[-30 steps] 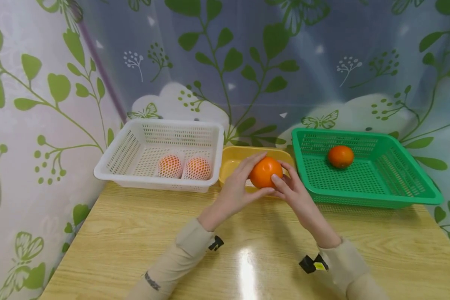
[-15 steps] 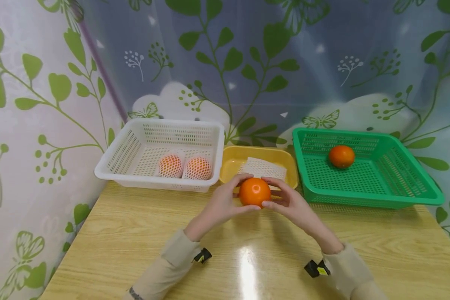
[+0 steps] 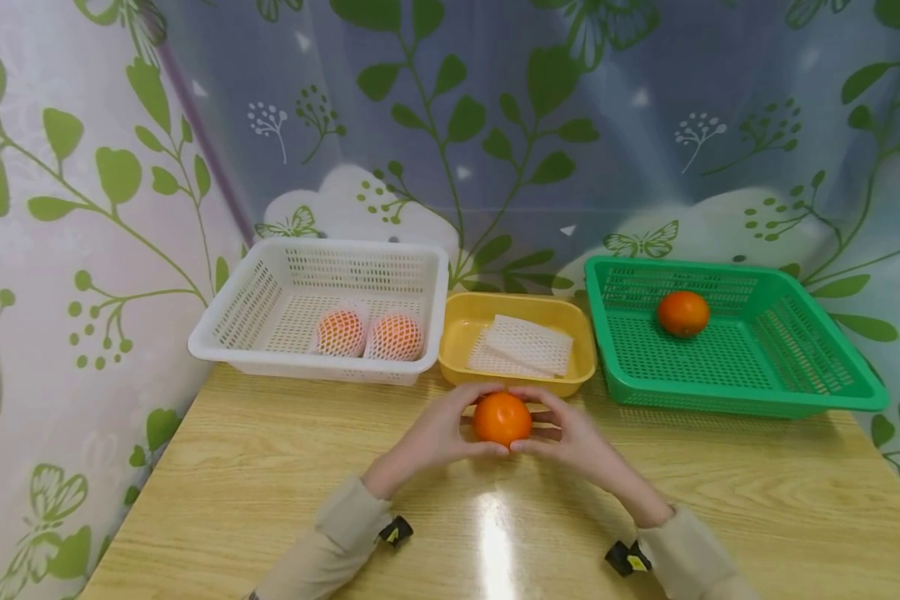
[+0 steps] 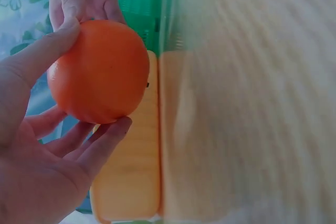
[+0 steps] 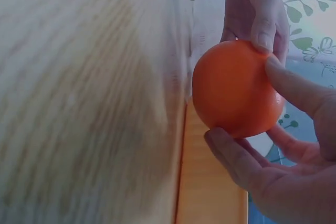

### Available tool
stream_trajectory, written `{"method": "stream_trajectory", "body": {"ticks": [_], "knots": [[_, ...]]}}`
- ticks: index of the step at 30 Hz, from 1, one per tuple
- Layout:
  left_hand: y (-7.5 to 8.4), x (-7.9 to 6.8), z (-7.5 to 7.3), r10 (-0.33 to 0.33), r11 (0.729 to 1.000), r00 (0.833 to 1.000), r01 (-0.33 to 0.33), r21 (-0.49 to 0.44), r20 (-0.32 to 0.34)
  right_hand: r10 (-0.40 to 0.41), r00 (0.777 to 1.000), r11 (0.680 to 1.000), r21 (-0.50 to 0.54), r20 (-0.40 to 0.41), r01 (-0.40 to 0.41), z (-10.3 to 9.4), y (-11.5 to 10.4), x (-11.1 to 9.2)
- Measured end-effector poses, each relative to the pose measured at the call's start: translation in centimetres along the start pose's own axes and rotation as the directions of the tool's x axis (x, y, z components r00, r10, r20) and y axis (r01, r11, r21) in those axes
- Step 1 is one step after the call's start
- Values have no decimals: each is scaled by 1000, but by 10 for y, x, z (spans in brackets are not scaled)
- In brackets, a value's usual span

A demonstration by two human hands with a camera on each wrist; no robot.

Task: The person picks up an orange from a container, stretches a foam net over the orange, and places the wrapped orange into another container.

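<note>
A smooth round orange [image 3: 502,419] is held between both hands, in front of the yellow tray. My left hand [image 3: 444,429] grips its left side, thumb on the near side and fingers on the far side. My right hand [image 3: 566,437] grips the right side in the same way, and the thumb tips nearly meet. In the left wrist view, the orange [image 4: 100,72] appears held just off the tabletop. White foam net sleeves [image 3: 521,346] lie flat in the yellow tray [image 3: 461,308], beyond the hands.
At the left, a white basket [image 3: 225,321] holds two fruits in foam nets [image 3: 367,335]. A green basket [image 3: 757,400] at the right contains one bare orange [image 3: 683,314]. All stand on the wooden table [image 3: 270,467] before a patterned curtain [image 3: 495,167].
Both hands have brought the orange from above the yellow tray toward the person and slightly left, and lower. The foam sleeves in the tray have come into full view.
</note>
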State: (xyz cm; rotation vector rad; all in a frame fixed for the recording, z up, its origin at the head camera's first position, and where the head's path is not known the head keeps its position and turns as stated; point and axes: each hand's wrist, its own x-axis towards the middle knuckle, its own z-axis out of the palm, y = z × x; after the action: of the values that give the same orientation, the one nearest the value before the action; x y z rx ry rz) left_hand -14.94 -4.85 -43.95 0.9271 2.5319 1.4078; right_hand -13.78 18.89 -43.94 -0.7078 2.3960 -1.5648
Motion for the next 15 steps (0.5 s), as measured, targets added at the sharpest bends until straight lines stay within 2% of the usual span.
{"method": "stream_trajectory", "body": {"ticks": [7,15], "knots": [[-4,-4,5,-28,999,998,26,25,59,52,998,998,-46,24,-51,4,3,-1],[-5,-7,5,-20,998,995,14,66,94,42,994,996,-88,98,-34,-4,0,1]]}}
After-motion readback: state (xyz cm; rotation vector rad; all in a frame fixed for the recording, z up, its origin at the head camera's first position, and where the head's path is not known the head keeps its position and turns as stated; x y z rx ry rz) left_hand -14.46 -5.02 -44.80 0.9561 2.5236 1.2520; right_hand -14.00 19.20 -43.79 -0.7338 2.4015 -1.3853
